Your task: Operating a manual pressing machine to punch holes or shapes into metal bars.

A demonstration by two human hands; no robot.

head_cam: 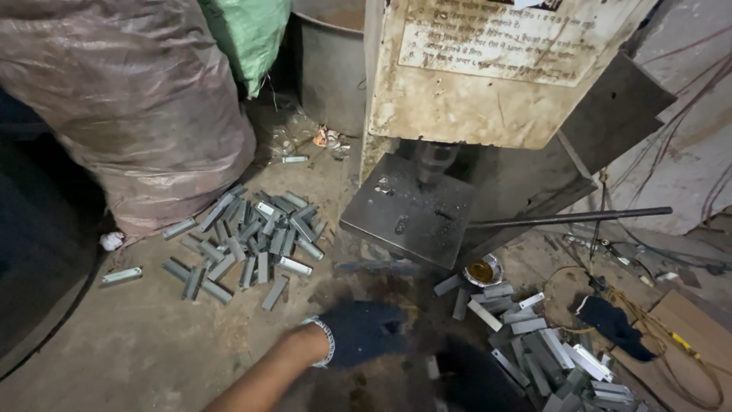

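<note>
My left hand [364, 332], in a dark glove, hovers low over the floor [137, 343] below the press plate [404, 217]; I cannot tell its grip. Metal clips [549, 343] lie just right of it, another pile [248, 236] well left; my right hand is out of view

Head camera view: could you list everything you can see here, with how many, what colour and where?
Metal strips, left pile: many, grey, on the floor left of the machine.
Metal strips, right pile: many, grey, floor at lower right.
Press machine: one, dirty cream, top centre.
Press table: one, grey steel, under the machine.
Rod: one, dark, sticking out right.
Small dish: one, metal, yellowish liquid inside, beside the table.
Sack: one, pinkish-brown, upper left.
Green bag: one, top.
Cardboard: brown, lower right.
Left hand: dark glove, bracelet at the wrist, low centre, holding nothing visible.
Right hand: not in view.
</note>
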